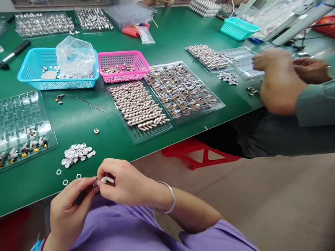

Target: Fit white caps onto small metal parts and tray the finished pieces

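Observation:
Just past the table's front edge, above my lap, my two hands meet. My right hand point(126, 183) is closed in a pinch on a white earbud shell point(108, 180), whose curved stem shows between thumb and fingers. Thumb and forefinger of my left hand point(68, 206) press together on a small dark piece point(95, 183) touching the shell; its details are hidden by the fingertips. Near my hands on the green table lie a pile of white round discs point(76, 155), several loose white rings point(65, 182) and a small round cup-like part point(96, 131).
A tray of earbud shells point(140, 106) and a tray of earbud parts point(182, 89) lie ahead. Behind them stand a pink basket point(124, 57) and a blue basket point(58, 84). Tweezers point(90, 104) and a partly filled tray point(18, 119) are leftward. A co-worker's hands point(281, 71) work at right.

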A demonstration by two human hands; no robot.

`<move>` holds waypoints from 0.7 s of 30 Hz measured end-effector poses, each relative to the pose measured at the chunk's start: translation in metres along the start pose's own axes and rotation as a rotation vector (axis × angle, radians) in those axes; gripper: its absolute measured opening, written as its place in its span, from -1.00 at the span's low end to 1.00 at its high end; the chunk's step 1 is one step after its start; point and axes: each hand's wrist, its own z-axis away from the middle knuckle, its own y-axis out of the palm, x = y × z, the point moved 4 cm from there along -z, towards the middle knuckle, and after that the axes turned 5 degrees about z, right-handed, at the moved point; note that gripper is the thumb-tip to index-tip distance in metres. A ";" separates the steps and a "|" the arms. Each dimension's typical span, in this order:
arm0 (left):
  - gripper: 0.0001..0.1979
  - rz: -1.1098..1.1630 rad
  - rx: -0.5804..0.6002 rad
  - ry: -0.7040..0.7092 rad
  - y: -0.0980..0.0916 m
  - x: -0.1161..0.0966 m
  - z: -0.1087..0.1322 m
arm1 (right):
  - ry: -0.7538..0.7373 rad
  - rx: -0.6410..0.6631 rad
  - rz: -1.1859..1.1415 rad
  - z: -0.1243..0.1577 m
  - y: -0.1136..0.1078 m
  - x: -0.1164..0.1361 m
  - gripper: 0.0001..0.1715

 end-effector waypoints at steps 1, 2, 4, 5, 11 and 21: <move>-0.85 0.018 -0.002 -0.021 -0.001 0.000 0.000 | 0.006 0.000 -0.017 0.000 0.000 0.000 -0.91; -0.85 0.034 -0.005 -0.040 -0.001 0.001 0.000 | 0.012 -0.002 -0.030 0.000 0.001 -0.001 -0.91; -0.83 0.065 -0.015 -0.075 -0.002 0.001 0.000 | 0.023 -0.013 -0.044 0.000 0.001 0.000 -0.91; -0.83 0.079 -0.025 -0.087 -0.002 0.001 0.000 | 0.029 -0.020 -0.047 0.000 0.001 0.000 -0.91; -0.81 0.107 -0.060 -0.102 -0.001 0.004 0.002 | 0.034 -0.058 -0.038 0.000 -0.001 0.005 -0.89; -0.87 -0.063 -0.031 0.064 -0.005 -0.005 0.003 | -0.019 -0.057 -0.055 0.003 0.001 0.006 -0.90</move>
